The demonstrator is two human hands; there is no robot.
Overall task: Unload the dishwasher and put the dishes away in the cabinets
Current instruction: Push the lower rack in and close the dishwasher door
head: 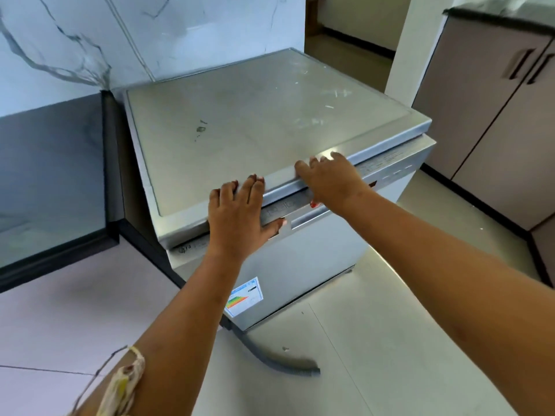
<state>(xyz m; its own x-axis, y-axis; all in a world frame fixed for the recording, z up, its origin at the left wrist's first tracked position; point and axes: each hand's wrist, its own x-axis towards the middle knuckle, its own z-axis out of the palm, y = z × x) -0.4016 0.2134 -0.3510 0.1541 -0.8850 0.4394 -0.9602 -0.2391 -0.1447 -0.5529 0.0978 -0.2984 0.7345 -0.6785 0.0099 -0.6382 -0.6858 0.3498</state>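
A silver freestanding dishwasher (pixel 303 259) stands on the floor with its door closed, so no dishes show. Its flat grey top (pixel 240 121) is scuffed. My left hand (pixel 240 211) lies on the top's front edge with fingers straight, the thumb down by the door's handle slot. My right hand (pixel 330 178) rests on the same front edge further right, fingers reaching over onto the top. An energy label (pixel 244 295) is stuck low on the door.
A grey corrugated hose (pixel 279 360) trails across the tiled floor in front of the dishwasher. A dark countertop (pixel 51 181) adjoins it on the left under a marble wall. Beige cabinets (pixel 492 121) with dark handles stand at the right.
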